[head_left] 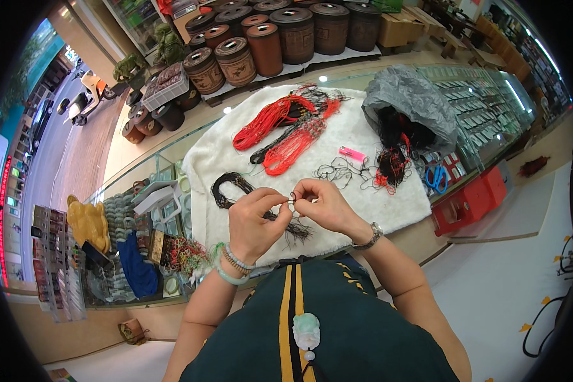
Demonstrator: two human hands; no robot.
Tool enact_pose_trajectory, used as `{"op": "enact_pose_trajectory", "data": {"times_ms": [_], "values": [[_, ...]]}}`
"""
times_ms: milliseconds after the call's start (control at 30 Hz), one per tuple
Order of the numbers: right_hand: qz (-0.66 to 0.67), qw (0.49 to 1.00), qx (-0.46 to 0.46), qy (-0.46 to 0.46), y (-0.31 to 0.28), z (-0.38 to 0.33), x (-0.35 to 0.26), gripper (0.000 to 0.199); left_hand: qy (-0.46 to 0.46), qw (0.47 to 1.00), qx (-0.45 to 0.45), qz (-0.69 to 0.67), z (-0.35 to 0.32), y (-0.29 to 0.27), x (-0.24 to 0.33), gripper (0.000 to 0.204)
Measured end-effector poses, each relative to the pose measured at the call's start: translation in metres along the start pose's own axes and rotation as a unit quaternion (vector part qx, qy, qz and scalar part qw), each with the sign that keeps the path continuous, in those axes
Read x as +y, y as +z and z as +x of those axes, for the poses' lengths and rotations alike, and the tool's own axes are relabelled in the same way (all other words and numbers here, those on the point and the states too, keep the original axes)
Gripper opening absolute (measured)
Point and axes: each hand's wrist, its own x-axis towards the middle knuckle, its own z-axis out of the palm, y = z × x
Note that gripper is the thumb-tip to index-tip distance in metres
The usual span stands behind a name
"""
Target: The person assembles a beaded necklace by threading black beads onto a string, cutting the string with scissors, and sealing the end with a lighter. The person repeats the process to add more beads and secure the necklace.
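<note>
Above the white fluffy cloth (388,213), my left hand (258,223) and my right hand (325,205) meet, fingertips pinched close together on a thin black cord (292,198). Its fine detail is too small to make out. Just beside my left hand lies a looped bundle of black cords (221,191), its loose ends (297,232) spreading out below my fingers. Farther back on the cloth rest hanks of red cord (267,124) and a red-and-black hank (293,146). Tangled black cord (337,173) and a pink lighter (353,153) lie beyond my right hand.
A grey plastic bag (410,95) with dark cords stands at the back right, near blue-handled scissors (437,178). Glass display cases (484,102) run under and around the cloth. On the left are a yellow figurine (88,223) and a blue cloth (137,267). Brown jars (296,35) line the back.
</note>
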Motion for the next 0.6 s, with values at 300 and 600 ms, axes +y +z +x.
{"op": "enact_pose_trajectory", "data": {"times_ms": [300,600], "values": [[-0.155,0.975,0.06,-0.148,0.002,-0.008,0.003,0.014,-0.28,0.897,-0.105,-0.326,-0.016,-0.001,-0.029,0.002],[0.145,0.988,-0.012,0.052,0.007,-0.031,0.011,0.034,-0.251,0.935,-0.095,-0.233,-0.026,-0.002,-0.015,0.005]]}}
